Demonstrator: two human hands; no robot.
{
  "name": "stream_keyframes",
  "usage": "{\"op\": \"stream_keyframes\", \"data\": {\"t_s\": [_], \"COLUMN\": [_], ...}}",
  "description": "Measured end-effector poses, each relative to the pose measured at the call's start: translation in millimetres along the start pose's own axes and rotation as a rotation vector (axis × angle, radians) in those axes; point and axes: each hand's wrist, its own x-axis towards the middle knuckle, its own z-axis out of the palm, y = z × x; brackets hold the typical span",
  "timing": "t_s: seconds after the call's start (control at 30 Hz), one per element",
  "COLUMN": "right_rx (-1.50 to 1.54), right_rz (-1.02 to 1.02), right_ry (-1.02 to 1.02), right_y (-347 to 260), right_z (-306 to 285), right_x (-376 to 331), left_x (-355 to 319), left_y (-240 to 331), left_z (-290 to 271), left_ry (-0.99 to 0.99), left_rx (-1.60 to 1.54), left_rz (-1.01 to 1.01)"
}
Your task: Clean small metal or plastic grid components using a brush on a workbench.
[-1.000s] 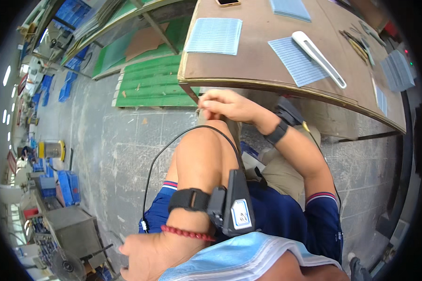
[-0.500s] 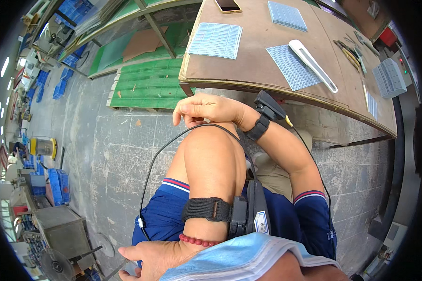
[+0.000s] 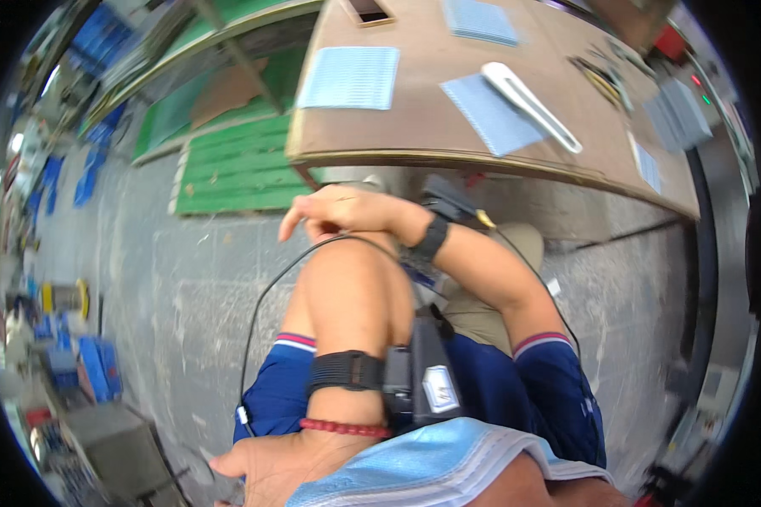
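My left arm is bent sharply, its elbow pointing toward the table. My left hand, at the lower left edge, has its thumb stretched out; a light blue face mask and the picture edge hide part of it. Its wrist carries a red bead bracelet and a black strap with a black device. Across the bent left elbow lies my right hand, fingers loosely bent and apart, holding nothing. Another black device is strapped to the right wrist. A black cable loops over the left arm.
On the brown table ahead lie light blue sheets, a white-handled tool, a phone, pliers and a grey-blue stack. A green pallet sits left of it. Blue crates and machinery stand further left.
The whole view has shifted and blurred, with the table and both arms now further left in the picture. My hands keep nearly the same pose.
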Motion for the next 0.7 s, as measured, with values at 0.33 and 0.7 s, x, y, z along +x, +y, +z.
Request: {"op": "stream_keyframes", "data": {"t_s": [0.33, 0.7], "right_rx": [0.201, 0.006], "right_rz": [0.042, -0.076], "right_ry": [0.236, 0.582], "right_y": [32, 17], "right_z": [-17, -14], "right_x": [-17, -101], "left_x": [-37, -53], "left_y": [4, -9], "left_z": [-6, -30], "left_ry": [-0.113, -0.189], "left_rx": [-1.258, -1.653], "left_rz": [0.49, 0.591]}}
